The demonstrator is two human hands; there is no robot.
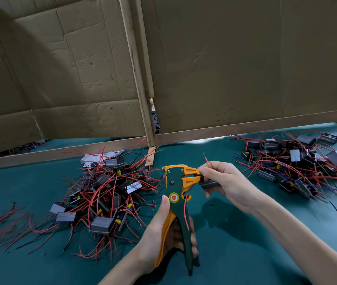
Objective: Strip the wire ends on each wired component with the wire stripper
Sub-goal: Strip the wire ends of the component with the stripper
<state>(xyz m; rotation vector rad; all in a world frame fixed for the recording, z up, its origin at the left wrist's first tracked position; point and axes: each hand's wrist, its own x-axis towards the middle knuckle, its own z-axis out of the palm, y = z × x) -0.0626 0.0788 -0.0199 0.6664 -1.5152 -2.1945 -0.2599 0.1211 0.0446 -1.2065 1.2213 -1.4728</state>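
Cardboard screen point(245, 58) on wooden frame strips point(136, 79) stands across the back, filling the upper half of the view. Below it, green worktop point(245, 254).

Left heap point(106, 192) of wired components: dark boxy bodies in a tangle of red wires, left of centre. A crumpled white cloth point(93, 158) lies at its far edge (could be a glove, cannot tell). Right heap point(293, 167) of the same parts sits near the right edge, well apart from the first. Loose red wire strands point(3, 223) are scattered at far left.

Left hand point(163, 233) grips the handles of the wire stripper point(175, 194), thumb up along the green body beside the round logo. Tool is upright above the worktop, orange head pointing right, between the two heaps.

Right hand point(225, 182) grasps a dark component point(209, 184) held up to the head of the tool, fingertips pinching at the jaws. How far the jaws have closed cannot be told.

One red wire point(207, 161) sticks up from the right hand's fingers, bare metal tip showing. A second red lead point(186, 206) hangs down across the tool's handles.
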